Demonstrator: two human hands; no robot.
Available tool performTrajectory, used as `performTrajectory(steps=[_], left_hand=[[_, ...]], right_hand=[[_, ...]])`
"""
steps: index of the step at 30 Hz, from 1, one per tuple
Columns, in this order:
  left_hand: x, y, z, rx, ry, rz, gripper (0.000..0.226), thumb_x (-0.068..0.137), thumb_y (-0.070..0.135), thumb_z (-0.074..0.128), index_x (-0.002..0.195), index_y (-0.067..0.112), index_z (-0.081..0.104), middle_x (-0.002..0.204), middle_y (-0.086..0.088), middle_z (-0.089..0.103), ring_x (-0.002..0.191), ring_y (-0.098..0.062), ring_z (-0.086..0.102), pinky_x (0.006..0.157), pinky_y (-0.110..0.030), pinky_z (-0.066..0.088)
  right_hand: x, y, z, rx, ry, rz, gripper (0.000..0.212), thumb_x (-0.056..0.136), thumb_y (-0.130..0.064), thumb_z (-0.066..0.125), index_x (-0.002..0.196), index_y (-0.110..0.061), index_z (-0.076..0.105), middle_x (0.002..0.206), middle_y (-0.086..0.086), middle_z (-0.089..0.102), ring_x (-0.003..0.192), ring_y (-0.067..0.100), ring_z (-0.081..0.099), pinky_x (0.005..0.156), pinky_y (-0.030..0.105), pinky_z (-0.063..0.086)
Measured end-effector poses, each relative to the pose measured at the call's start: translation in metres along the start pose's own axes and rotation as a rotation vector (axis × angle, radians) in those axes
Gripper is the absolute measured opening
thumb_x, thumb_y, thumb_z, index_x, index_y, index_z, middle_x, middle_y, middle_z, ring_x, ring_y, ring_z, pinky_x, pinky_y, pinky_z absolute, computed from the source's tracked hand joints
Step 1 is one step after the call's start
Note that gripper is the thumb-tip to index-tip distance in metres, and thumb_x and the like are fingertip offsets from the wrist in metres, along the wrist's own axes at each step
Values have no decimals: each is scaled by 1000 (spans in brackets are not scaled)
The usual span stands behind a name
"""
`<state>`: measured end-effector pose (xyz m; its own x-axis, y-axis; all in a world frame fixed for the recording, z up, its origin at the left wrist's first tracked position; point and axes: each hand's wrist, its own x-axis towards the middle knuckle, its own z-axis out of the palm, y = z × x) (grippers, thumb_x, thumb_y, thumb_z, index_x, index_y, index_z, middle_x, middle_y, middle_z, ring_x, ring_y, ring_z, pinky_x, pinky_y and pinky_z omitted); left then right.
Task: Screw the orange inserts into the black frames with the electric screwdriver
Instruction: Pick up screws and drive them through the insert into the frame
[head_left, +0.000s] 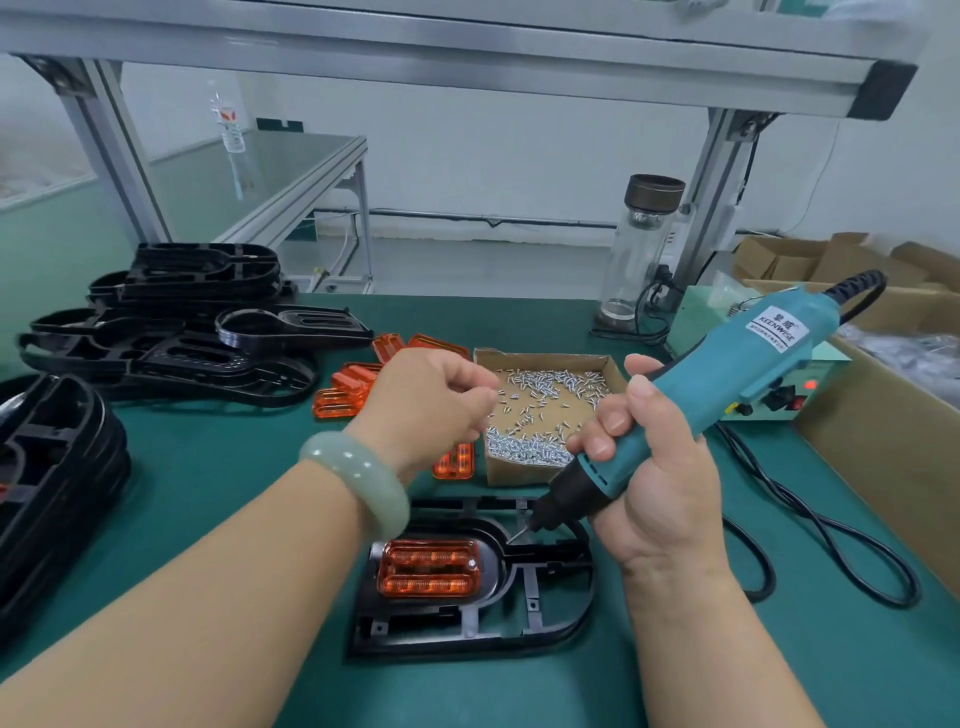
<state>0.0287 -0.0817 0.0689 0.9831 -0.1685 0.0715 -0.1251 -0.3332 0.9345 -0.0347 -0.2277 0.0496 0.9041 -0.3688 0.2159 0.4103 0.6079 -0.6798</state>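
While round screwdriver (727, 374), right fingers (608, 421) tight.

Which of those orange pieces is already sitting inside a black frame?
The orange insert nearest the person, seated in the black frame lying flat in front. The other inserts lie loose on the green mat, left of the screw box.

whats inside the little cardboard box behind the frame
Small silver screws, heaped along the near wall and scattered thinly farther back in the cardboard box. The left hand hides its left edge, the right hand its near right corner.
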Motion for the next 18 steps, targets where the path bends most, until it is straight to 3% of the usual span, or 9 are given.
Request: performTrajectory(steps=[6, 9, 14, 18], left_hand=[[-45, -14, -29, -311, 111, -14, 21, 81, -5, 67, 81, 15, 68, 61, 1, 68, 60, -10, 66, 57, -19, 55], [-65, -28, -29, -431, 161, -77, 23, 78, -5, 68, 73, 17, 74, 62, 0, 67, 59, -12, 63, 59, -21, 56], [-89, -36, -16, -563, 97, -156, 31, 78, -4, 67, 78, 25, 77, 62, 0, 66, 58, -10, 61, 56, -19, 53], [-92, -34, -10, -561, 93, -213, 22, 82, 5, 66, 74, 23, 77, 64, -3, 68, 53, -7, 60, 49, -16, 49]], right_hand=[[-4, 4, 3, 112, 4, 40, 18, 79, -23, 61, 96, -22, 56, 57, -8, 45, 43, 7, 43, 55, 22, 48], [-6, 5, 6, 145, 20, 47, 16, 78, -24, 58, 94, -22, 56, 57, -8, 44, 43, 6, 43, 54, 22, 48], [-8, 6, 9, 195, 46, 56, 14, 79, -25, 56, 93, -24, 56, 56, -10, 44, 43, 5, 42, 55, 21, 47], [-9, 7, 10, 255, 73, 55, 13, 79, -26, 56, 93, -25, 56, 57, -11, 43, 43, 4, 42, 56, 21, 47]])
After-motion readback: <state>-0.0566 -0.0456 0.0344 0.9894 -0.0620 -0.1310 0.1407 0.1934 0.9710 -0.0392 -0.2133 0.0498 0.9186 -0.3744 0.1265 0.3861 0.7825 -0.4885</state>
